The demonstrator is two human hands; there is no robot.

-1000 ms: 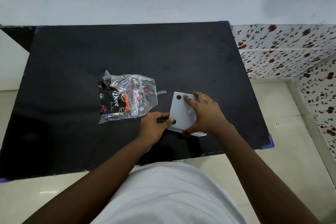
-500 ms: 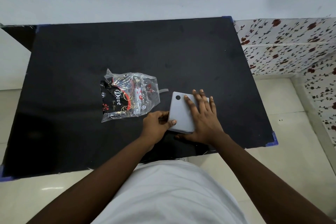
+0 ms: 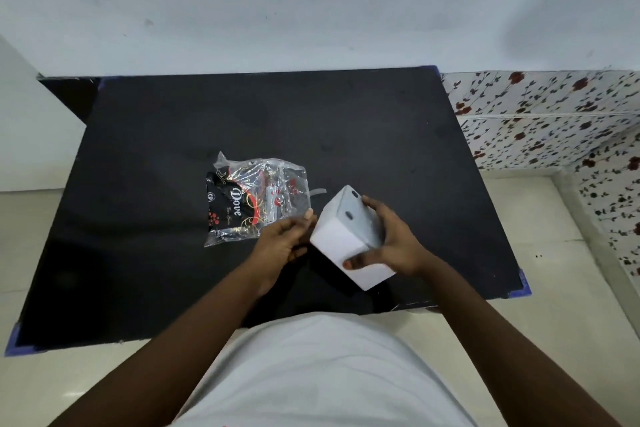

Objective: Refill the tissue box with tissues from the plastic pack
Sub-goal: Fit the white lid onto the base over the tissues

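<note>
A white tissue box (image 3: 341, 239) is tilted up off the black table (image 3: 173, 135), its grey underside with two dark round feet turned up and to the right. My right hand (image 3: 391, 239) grips it, fingers over the underside and thumb on the white side. My left hand (image 3: 282, 241) rests at the box's left edge with curled fingers touching it. The clear plastic pack (image 3: 256, 199), printed black and red, lies flat and crumpled on the table just left of the box.
A small grey strip (image 3: 318, 192) lies on the table beside the pack. The table stands against a pale wall (image 3: 311, 3). Floral tiles (image 3: 554, 114) cover the wall to the right, and pale floor tiles (image 3: 540, 288) lie below.
The box lay flat under my right palm; now my right hand has lifted and turned it on edge. My left hand stays at its left side.
</note>
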